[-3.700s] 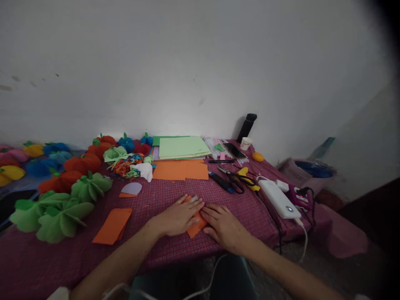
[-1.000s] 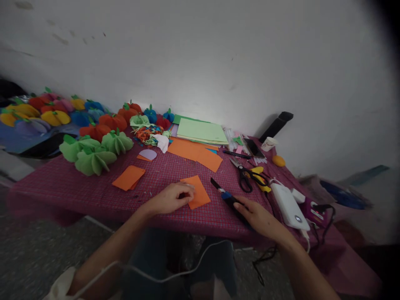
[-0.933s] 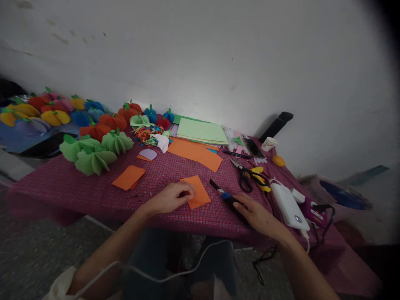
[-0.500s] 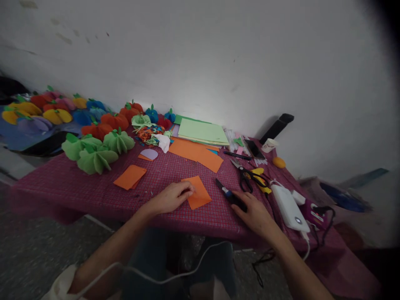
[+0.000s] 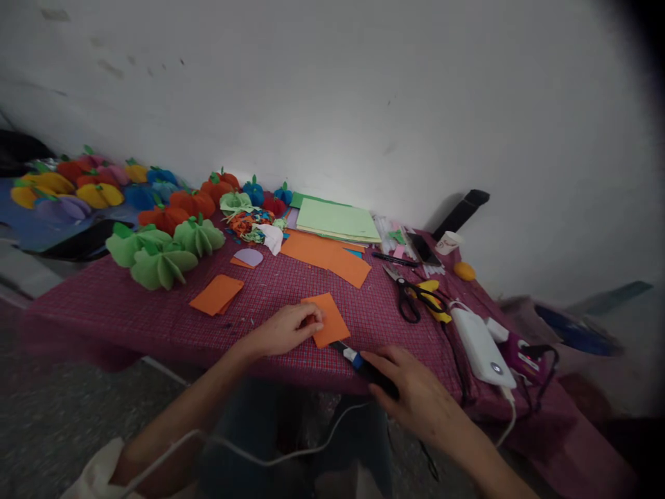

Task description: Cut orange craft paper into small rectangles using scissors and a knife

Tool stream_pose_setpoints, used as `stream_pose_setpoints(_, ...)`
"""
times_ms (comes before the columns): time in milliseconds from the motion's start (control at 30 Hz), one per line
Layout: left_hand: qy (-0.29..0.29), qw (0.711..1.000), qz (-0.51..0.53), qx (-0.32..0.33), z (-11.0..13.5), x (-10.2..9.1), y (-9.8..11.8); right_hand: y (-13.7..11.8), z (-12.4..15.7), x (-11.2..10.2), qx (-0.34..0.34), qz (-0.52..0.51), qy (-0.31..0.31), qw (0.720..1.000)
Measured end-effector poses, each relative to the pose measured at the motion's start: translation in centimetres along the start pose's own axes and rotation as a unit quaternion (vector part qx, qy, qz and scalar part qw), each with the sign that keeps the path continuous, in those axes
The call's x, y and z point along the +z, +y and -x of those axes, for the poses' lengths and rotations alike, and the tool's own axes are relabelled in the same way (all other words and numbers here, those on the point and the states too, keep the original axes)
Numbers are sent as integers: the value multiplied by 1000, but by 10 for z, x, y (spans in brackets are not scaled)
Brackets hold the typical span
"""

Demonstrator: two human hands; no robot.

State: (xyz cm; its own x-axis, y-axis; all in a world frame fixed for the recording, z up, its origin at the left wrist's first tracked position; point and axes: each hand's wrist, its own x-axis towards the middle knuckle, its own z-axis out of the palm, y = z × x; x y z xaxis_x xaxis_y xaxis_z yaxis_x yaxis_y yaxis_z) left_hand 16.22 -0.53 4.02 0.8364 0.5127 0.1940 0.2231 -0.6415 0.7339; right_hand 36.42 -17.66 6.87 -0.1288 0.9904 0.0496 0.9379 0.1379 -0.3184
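My left hand (image 5: 285, 330) rests on the near left corner of a folded orange paper square (image 5: 330, 319) on the red checked tablecloth (image 5: 156, 315), fingers curled and pressing it down. My right hand (image 5: 413, 388) is closed round a black tool with a blue band (image 5: 356, 358), a cutter or pen, held low at the table's front edge. The tool's tip points at the near edge of the orange square.
Black scissors (image 5: 408, 298) and yellow-handled ones (image 5: 433, 294) lie right of centre, beside a white power bank (image 5: 478, 344) with cable. Orange sheets (image 5: 325, 253), green sheets (image 5: 337, 220), small orange pieces (image 5: 217, 294) and several paper pumpkins (image 5: 163, 253) fill the left and back.
My right hand has lifted the black tool off the table and brought it left and nearer, to the orange square's edge. My left hand has stayed on the paper.
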Motion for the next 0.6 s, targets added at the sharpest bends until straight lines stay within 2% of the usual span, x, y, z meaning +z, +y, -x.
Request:
stream_pose_setpoints(100,18,999,-34,7,-2,1,2,5,-3,4,-2,17,4,1000)
stream_pose_setpoints(233,48,985,-166,19,-9,11,-1,6,-3,6,1,24,14,1000)
stream_pose_setpoints(400,-7,965,-259,39,-11,30,0,7,-5,7,6,24,-1,1000)
stream_pose_setpoints(600,-16,953,-299,55,-9,34,0,17,-4,9,0,9,30,999)
